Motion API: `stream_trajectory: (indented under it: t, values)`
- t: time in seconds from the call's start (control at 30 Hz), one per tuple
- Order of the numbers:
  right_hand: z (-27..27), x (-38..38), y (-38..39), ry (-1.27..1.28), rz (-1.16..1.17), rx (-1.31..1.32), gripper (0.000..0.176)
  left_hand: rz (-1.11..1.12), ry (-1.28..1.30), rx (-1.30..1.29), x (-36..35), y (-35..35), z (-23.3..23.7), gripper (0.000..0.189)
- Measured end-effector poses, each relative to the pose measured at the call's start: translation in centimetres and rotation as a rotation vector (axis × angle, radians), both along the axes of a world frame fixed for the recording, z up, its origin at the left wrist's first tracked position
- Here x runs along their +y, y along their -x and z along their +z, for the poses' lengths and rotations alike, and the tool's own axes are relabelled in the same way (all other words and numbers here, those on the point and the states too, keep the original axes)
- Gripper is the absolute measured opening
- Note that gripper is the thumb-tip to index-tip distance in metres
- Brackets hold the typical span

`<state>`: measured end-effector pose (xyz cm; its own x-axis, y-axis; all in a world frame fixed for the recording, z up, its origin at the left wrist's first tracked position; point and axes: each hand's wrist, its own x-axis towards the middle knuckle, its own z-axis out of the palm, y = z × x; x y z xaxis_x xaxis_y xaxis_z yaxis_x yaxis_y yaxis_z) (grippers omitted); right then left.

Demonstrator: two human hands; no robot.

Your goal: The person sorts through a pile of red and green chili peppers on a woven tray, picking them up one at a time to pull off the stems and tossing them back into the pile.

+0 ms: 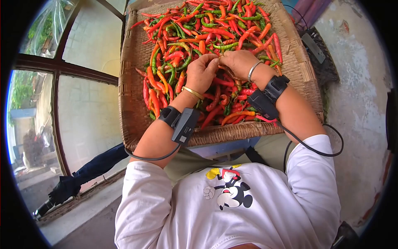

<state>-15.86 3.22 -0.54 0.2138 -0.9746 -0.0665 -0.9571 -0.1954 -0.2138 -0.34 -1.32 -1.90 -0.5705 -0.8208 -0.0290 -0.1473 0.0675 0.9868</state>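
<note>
Red, orange and green chili peppers (215, 31) fill a shallow woven basket (296, 54) in front of me. Over the middle of the pile, my left hand (202, 74) and my right hand (239, 64) meet at the fingertips. Both are closed in a pinch on a chili pepper, which the fingers mostly cover; its exact shape is hidden. A gold-coloured bangle (193, 92) circles the left wrist, and a silver bangle (253, 71) the right. More peppers lie right under and around the hands.
A framed window (87, 37) stands close on the left, with a folded dark umbrella (97, 166) leaning below it. Black devices (186, 126) with cables are strapped to both forearms. Right of the basket are a dark object (319, 52) and the worn concrete floor (356, 103).
</note>
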Motion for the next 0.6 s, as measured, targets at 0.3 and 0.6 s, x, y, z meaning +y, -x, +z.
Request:
stream_trajectory:
  t: [0.3,0.6]
  values:
    - [3.1,0.4,0.0,0.152,-0.196,-0.956,0.012,0.033,0.003,0.111,-0.7,0.0,-0.1,0.022]
    - [1.3,0.1,-0.3,-0.15,-0.388,-1.528,0.021,-0.13,-0.067,0.042,0.1,-0.2,0.3,0.017]
